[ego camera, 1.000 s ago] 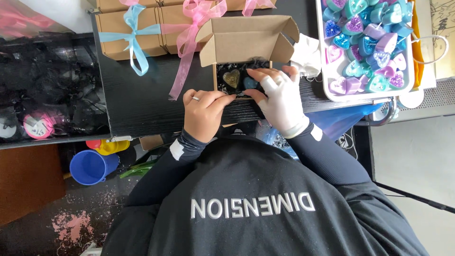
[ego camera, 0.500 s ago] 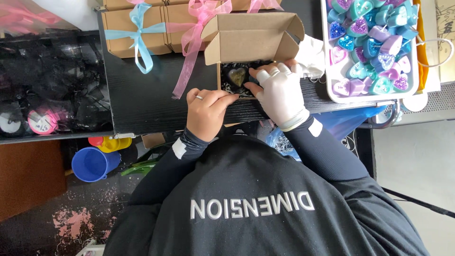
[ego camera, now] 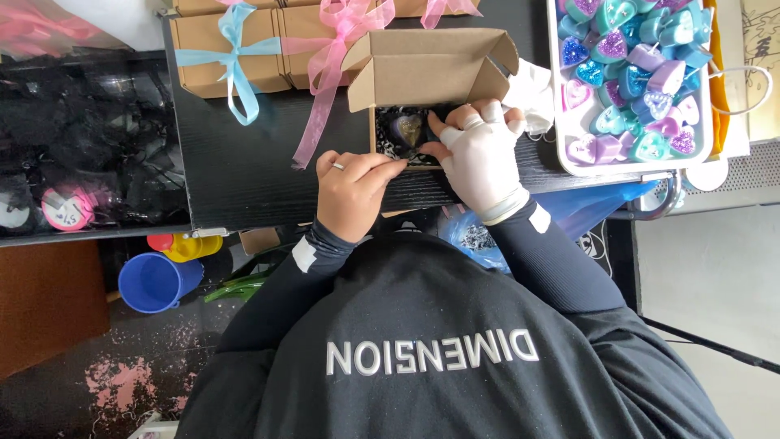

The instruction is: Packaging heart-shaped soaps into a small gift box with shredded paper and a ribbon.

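An open brown cardboard box (ego camera: pixel 422 77) was seen on the black table (ego camera: pixel 236 171), its lid flaps raised and its inside lined with black shredded paper. A dark heart-shaped candle (ego camera: pixel 406 128) was seated in that filling, near the middle of the box. The left hand (ego camera: pixel 355 193), bare and ringed, was laid at the box's near edge, its fingers curled and pinched against the front wall. The right hand (ego camera: pixel 483 154), gloved in white, was rested over the right side of the box, its fingertips bent down into the filling just beside the candle; whether the candle itself was gripped could not be told. A white tray (ego camera: pixel 569 158) of pink, purple and teal heart candles was set to the right, and closed boxes tied with a blue ribbon (ego camera: pixel 231 57) and a pink ribbon (ego camera: pixel 325 73) were placed behind to the left.
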